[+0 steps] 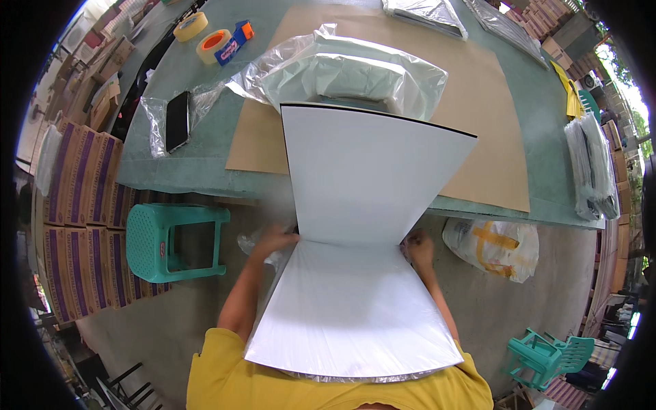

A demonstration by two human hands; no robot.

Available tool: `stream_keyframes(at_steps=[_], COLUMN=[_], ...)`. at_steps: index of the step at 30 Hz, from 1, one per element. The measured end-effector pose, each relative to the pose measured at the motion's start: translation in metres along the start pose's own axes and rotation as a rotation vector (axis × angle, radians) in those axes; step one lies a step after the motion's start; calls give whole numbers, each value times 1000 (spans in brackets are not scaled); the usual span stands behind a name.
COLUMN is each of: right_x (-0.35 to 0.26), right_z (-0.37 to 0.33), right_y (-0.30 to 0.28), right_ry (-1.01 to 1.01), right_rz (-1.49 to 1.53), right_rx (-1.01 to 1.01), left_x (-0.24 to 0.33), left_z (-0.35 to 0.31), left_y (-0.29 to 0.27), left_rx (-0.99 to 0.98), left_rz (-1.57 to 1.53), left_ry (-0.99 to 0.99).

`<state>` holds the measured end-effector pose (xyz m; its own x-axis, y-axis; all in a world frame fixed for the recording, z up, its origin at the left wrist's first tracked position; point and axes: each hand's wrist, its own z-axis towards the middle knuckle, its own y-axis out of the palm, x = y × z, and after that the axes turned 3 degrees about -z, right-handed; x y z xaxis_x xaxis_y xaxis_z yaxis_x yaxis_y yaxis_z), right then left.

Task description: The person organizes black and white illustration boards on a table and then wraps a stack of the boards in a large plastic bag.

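Note:
In front of my body stands a large white board [362,171] with a thin dark edge, tilted up past the table's near edge. Its lower part lies inside a clear plastic bag [355,307], which shines and wrinkles and reaches to my chest. My left hand [277,240] is closed at the left side of the bag's mouth, loose film beside it. At the opposite side, my right hand [418,247] is pinched on the bag's edge, fingers partly hidden. Behind the board, more clear plastic bags [383,75] lie heaped on brown cardboard [492,137].
On the green table [205,164] are a phone [178,121], a tape roll [190,26] and a blue tape dispenser [232,44]. Wrapped boards [591,167] lie at the right edge. A green stool [174,239], stacked boxes [78,253] and a stuffed plastic bag [492,247] stand below.

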<state>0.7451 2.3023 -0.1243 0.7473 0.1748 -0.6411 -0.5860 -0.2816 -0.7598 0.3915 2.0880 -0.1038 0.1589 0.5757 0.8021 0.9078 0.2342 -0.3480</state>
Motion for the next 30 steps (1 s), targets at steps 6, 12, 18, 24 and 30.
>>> stream_keyframes(at_steps=[6, 12, 18, 24, 30], right_x=[-140, -185, -86, -76, -203], right_z=[-15, -47, -61, -30, 3], right_y=[-172, -132, -25, -12, -56], right_ry=[-528, -781, -613, -529, -552], right_rz=[1239, 591, -67, 50, 226], right_rx=[-1019, -1491, -866, -844, -985], left_x=[200, 196, 60, 37, 224], left_z=[-115, -95, -23, -2, -29], left_y=[-90, 1, 54, 55, 38], left_rx=[-802, -1117, -588, -330, -264], left_rz=[-284, 116, 377, 319, -75], left_ry=[594, 496, 364, 618, 418])
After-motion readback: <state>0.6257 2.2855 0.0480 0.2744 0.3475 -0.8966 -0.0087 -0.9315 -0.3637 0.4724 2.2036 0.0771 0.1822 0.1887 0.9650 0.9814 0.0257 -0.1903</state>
